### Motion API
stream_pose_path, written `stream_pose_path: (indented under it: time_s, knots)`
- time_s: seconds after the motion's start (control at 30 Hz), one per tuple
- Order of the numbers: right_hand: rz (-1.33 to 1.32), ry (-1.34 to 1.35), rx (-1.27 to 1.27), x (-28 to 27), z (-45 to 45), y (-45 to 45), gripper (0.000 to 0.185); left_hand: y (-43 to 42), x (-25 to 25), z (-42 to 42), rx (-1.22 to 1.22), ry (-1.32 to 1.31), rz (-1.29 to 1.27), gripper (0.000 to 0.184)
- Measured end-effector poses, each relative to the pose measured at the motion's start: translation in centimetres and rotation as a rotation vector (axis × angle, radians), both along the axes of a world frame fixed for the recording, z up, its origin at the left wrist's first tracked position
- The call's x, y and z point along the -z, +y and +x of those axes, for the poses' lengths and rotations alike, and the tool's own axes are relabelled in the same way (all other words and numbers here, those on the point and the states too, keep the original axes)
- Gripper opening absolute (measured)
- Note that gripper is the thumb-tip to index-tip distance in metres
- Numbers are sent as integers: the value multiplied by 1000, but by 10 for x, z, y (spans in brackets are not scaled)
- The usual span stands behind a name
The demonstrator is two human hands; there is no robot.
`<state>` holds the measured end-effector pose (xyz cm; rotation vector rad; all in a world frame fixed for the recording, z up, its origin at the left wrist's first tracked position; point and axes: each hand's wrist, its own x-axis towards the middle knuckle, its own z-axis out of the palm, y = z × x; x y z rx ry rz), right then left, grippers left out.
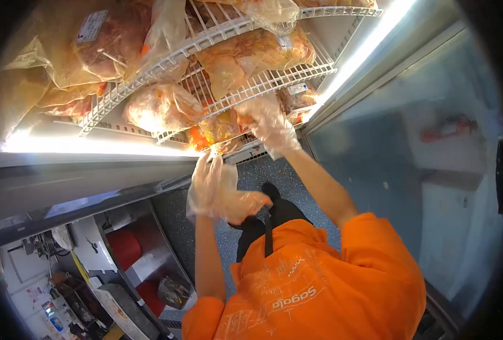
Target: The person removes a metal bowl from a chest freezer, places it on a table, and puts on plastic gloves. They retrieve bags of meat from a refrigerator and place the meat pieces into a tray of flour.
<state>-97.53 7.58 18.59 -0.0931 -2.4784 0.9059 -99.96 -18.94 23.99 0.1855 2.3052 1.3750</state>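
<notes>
At left, large bags of meat (107,42) sit on a wire shelf, with a round wrapped bundle (163,107) beside them. Below, the gloved left grip (206,184) points its fingers up by the fridge's front edge, a clear bag with pinkish contents (244,205) against it, though I cannot tell whether it is held. Further right, the gloved right grip (271,127) reaches to the bagged meat on the lower shelf, its hold hidden, near a labelled pack (298,97)

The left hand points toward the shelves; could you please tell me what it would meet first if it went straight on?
The left hand would probably meet the orange-yellow bagged food just ahead first, though depth is unclear.
</notes>
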Motion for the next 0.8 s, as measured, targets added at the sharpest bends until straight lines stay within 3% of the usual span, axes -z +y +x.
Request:
stream_pose_path:
  time_s: [0.07, 0.13, 0.2, 0.27, 0.3, 0.33, 0.4, 0.43, 0.47, 0.5, 0.53, 0.6, 0.67, 0.7, 0.77, 0.8]
  knots:
    - [310, -370, -57, 0, 27, -19, 30, 26, 14, -19, 40, -12, 90, 63]
    - [239, -224, -137, 16, 33, -28, 22, 53, 18, -35, 110, -22, 224, 75]
    - [-147, -202, -132, 54, 39, -31, 19, 76, -1, -38, 161, -24, 283, 82]
    - [258, -41, -86, 59, 46, -42, 17, 101, -58, -15, 229, -38, -391, 97]
    - [618, -248, -78, 52, 51, -44, 14, 108, -56, -5, 15, 149, -505, 96]
    - [613, -245, -66, 48, 47, -44, 14, 105, -53, -6, 24, 158, -509, 96]
    - [306, -156, -192, 45, 47, -44, 14, 82, -34, -16, 98, 229, -465, 82]
    - [303, -157, -191, 31, 49, -41, 14, 63, 9, -31, 21, 244, -358, 65]
    - [253, -312, -203, 7, 51, -36, 16, 42, 24, -46, 20, 247, -358, 65]
    - [203, -465, -214, -6, 50, -32, 17, 19, 31, -61, 1, 176, -184, 65]
    - [205, -462, -215, 8, 51, -30, 17, 11, 29, -60, -11, 140, -98, 65]
    - [190, 92, -38, 37, 58, -30, 22, 3, 11, -50, -141, 6, 126, 65]
    - [204, 43, -105, 25, 59, -28, 25, 21, -36, -20, -258, -90, 270, 65]
    - [221, -2, -148, 11, 59, -33, 24, 42, -78, 12, -80, 239, -36, 63]
    - [244, -44, -199, 0, 54, -45, 23, 55, -103, 27, 95, 562, -343, 63]
    - [289, -133, -210, -1, 53, -52, 23, 59, -104, 23, 212, 654, -335, 62]
